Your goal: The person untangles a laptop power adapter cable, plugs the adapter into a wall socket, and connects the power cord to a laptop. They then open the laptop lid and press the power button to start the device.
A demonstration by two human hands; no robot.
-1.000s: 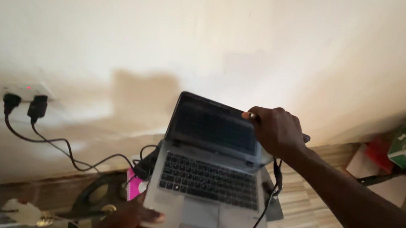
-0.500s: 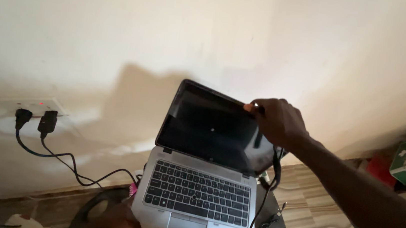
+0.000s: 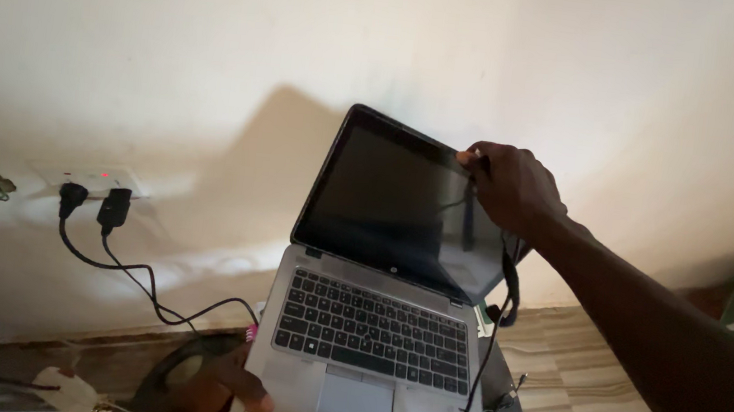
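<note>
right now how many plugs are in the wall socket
2: a round black plug on the left and a squarer black plug right beside it, both in the white wall socket.

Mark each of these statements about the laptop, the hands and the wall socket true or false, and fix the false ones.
1. The laptop is closed. False: its lid is open, screen dark.
2. The right hand grips the screen's upper right corner. True.
3. The left hand rests on the keyboard. False: it holds the base's front left corner.
4. Two black plugs sit in the wall socket. True.
5. The screen shows a bright picture. False: it is black.
</note>
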